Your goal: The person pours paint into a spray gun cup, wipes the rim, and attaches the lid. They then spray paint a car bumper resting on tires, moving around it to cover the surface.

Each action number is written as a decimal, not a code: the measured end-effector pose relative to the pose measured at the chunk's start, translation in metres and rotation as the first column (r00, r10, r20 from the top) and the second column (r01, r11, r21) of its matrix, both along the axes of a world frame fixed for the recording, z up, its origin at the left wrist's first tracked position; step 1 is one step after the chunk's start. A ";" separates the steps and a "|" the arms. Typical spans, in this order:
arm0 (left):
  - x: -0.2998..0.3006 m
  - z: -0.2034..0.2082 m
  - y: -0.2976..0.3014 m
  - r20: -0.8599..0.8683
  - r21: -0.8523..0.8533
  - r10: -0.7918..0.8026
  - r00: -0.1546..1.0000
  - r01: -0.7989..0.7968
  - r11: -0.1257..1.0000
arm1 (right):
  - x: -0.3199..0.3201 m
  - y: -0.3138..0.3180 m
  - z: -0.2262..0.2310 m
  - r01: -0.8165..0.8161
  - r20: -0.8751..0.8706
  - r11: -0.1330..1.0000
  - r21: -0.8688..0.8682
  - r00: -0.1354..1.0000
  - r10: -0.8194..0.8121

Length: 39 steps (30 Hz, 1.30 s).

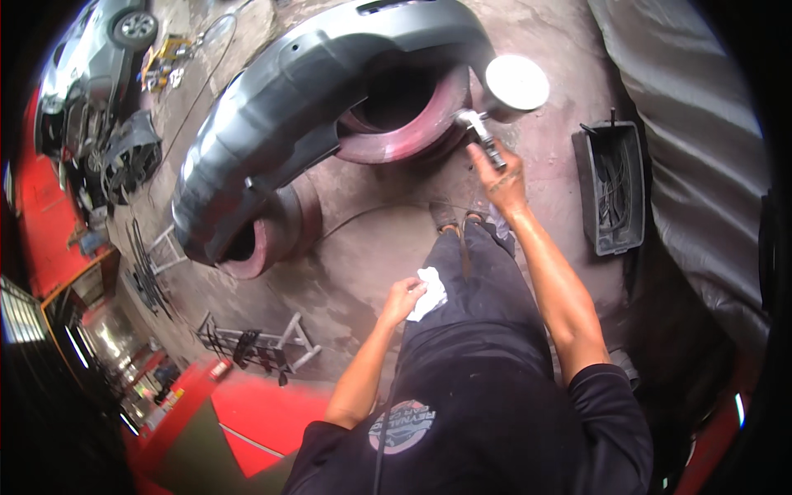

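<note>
The long dark-grey bumper (330,91) lies propped on pink-dusted tyres (400,144) in front of the person's feet, and handling its curve well probably calls for even, overlapping passes, with the nozzle square to the panel and at a steady gap. Near the bumper's right end, the right hand (503,177) has its fingers wrapped round the metal spray gun (475,125); the round, white-topped cup (518,82) is best kept from tipping as the wrist turns. By the thigh, the left hand (402,299) pinches a crumpled white cloth (427,297) in its fingers, which should stay clear of the wet-looking sheen. Around all this spreads a stained concrete floor (371,264), flanked on the right by a draped silver sheet (701,165). A silver car (103,49) stands at the upper left; a dark grey bin (632,241) sits near the sheet, a metal frame (307,332) lies lower left, and a thin hose (363,213) curves below the tyres.
</note>
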State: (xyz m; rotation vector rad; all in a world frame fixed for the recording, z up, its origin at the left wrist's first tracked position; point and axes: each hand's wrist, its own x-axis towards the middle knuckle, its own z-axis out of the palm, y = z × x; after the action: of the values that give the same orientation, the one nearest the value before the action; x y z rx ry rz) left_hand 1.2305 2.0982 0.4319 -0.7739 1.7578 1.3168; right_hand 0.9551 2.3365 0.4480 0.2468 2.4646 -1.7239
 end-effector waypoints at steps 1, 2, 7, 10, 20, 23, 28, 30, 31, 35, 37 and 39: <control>0.001 0.008 0.001 0.017 0.011 -0.021 1.000 0.021 1.000 | -0.001 0.000 -0.002 0.028 -0.018 1.000 0.007 0.999 -0.028; 0.000 0.015 0.001 0.033 0.024 -0.043 0.998 0.043 0.999 | -0.003 0.001 -0.004 0.056 -0.036 0.998 0.014 0.998 -0.056; 0.024 0.028 -0.008 0.106 0.030 -0.056 0.993 0.053 0.998 | 0.005 -0.036 -0.001 0.003 -0.095 0.999 0.039 0.995 0.000; 0.045 0.023 -0.027 0.085 -0.047 -0.098 0.992 0.102 0.994 | 0.030 -0.090 -0.008 -0.156 -0.274 0.987 0.026 0.949 0.157; 0.089 0.012 -0.128 -0.014 -0.114 -0.220 0.975 0.217 0.969 | 0.121 -0.236 0.017 -0.624 -0.292 0.780 -0.055 0.757 0.585; 0.107 0.003 -0.185 -0.008 -0.100 -0.198 0.980 0.196 0.975 | 0.137 -0.247 0.016 -0.574 -0.301 0.818 -0.022 0.784 0.542; 0.138 0.012 -0.288 -0.250 -0.097 0.031 0.968 -0.057 0.994 | 0.147 -0.229 0.020 -0.180 -0.058 0.940 0.289 0.977 0.205; 0.168 -0.001 -0.330 -0.346 -0.185 -0.003 0.938 -0.065 0.981 | 0.151 -0.224 0.002 -0.010 -0.100 0.945 0.328 0.994 0.046; 0.189 -0.014 -0.352 -0.361 -0.252 -0.070 0.930 -0.025 0.967 | 0.152 -0.228 -0.001 0.075 -0.152 0.936 0.343 0.988 -0.024; 0.237 -0.032 -0.399 -0.220 -0.316 -0.130 0.967 0.055 0.947 | 0.173 -0.263 0.002 0.178 -0.228 0.925 0.337 0.968 -0.103; 0.241 -0.028 -0.404 -0.121 -0.252 -0.060 0.991 0.028 0.967 | 0.187 -0.290 0.005 0.124 -0.174 0.940 0.318 0.982 -0.071; 0.250 -0.036 -0.407 -0.098 -0.243 -0.054 0.994 0.029 0.970 | 0.205 -0.328 0.008 -0.016 -0.138 0.924 0.383 0.988 0.074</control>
State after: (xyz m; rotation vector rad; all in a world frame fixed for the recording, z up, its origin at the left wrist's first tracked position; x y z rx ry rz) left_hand 1.4800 1.6911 0.3955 -0.8083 2.0327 1.1459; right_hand 1.1601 2.0084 0.4556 0.0952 2.8788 -1.2723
